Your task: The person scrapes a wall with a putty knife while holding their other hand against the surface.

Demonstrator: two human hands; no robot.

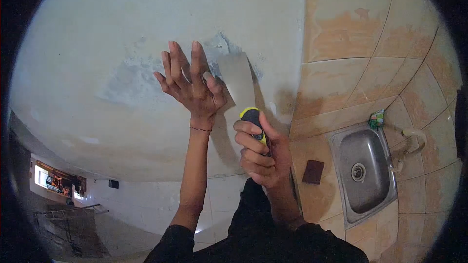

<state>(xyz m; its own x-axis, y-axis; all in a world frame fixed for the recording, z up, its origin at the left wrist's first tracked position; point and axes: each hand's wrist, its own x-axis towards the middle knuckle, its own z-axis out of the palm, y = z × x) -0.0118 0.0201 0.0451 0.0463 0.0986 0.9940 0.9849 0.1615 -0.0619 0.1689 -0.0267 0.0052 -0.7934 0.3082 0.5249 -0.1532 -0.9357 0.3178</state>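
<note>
On the pale wall, grey patches show where the surface is worn or scraped. My left hand is raised with fingers spread in front of the wall, holding nothing. My right hand is wrapped round the black and yellow handle of a putty knife. The wide metal blade points up, its tip at the grey patch, just right of my left hand. Whether my left fingertips touch the wall, I cannot tell.
Orange-beige tiles cover the right side. A steel sink lies there, with a brown block to its left, a green packet and a pale tap. A metal rack stands at lower left.
</note>
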